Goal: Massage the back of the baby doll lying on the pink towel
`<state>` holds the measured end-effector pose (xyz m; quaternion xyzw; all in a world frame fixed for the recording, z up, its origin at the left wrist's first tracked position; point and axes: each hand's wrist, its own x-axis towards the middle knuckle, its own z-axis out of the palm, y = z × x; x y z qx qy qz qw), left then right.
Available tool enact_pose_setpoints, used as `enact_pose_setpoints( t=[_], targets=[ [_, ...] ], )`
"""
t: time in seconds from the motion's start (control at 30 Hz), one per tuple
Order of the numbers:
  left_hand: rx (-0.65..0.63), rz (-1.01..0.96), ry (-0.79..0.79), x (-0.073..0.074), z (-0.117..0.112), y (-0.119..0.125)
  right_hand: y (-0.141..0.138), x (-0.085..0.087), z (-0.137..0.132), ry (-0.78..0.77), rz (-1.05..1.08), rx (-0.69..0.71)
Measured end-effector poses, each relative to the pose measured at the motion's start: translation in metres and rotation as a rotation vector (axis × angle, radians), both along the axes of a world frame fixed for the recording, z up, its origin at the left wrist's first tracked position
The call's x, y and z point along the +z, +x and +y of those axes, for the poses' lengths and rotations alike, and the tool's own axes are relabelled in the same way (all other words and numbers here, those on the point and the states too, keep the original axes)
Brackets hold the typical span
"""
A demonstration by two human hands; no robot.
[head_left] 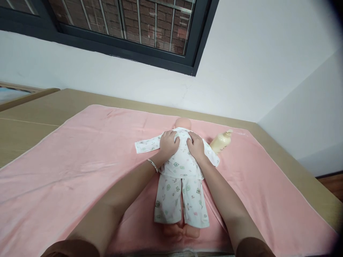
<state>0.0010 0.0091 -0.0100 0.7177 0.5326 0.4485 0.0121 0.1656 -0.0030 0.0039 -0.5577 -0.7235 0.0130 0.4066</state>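
A baby doll (184,162) in white pyjamas with small green and pink prints lies stretched out on a pink blanket (93,171). Its bald head (183,123) points toward the wall, and no face shows. The bare feet (182,230) lie nearest me. My left hand (169,143) is on the left side of the doll's upper body, fingers curled over the shoulder, thumb inward. On the other shoulder, my right hand (196,145) grips in the same way. Both sleeves spread outward. Beside the right sleeve lies a baby bottle (221,141) with pale yellow contents, tilted on its side.
The blanket covers a light wooden surface (72,101) whose edges show at the back and sides. Behind it stands a white wall (230,82) with a dark-framed barred window (171,59). A wooden-edged piece (32,95) stands at the far left.
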Motion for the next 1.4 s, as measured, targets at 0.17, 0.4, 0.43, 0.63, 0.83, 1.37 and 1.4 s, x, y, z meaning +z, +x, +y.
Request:
enact_pose_setpoints(
  t=[0.17,0.4,0.43,0.63,0.83,1.37,1.4],
  targets=[
    [0.001,0.004,0.000,-0.0008,0.0005,-0.0001,-0.0001,-0.0001,0.0006,0.005,0.001,-0.007],
    [-0.007,-0.002,0.001,0.0003,0.0004,-0.0005,-0.0012,0.0027,-0.0018,0.001,0.004,-0.004],
    [-0.008,-0.003,0.001,0.0007,0.0002,-0.0005,-0.0011,0.0024,-0.0018,0.002,0.005,-0.003],
    [-0.013,-0.008,-0.008,0.0016,0.0000,-0.0002,-0.0004,0.0016,-0.0010,0.010,0.006,0.002],
    [-0.008,-0.009,-0.020,0.0012,0.0001,-0.0004,-0.0009,0.0023,-0.0013,0.003,0.005,-0.005],
    [-0.015,-0.023,-0.020,0.0017,0.0000,-0.0009,-0.0021,0.0034,-0.0030,-0.001,0.008,-0.005],
    [-0.014,-0.018,-0.019,0.0022,-0.0002,-0.0009,-0.0021,0.0033,-0.0029,-0.001,0.006,-0.004]
  ],
)
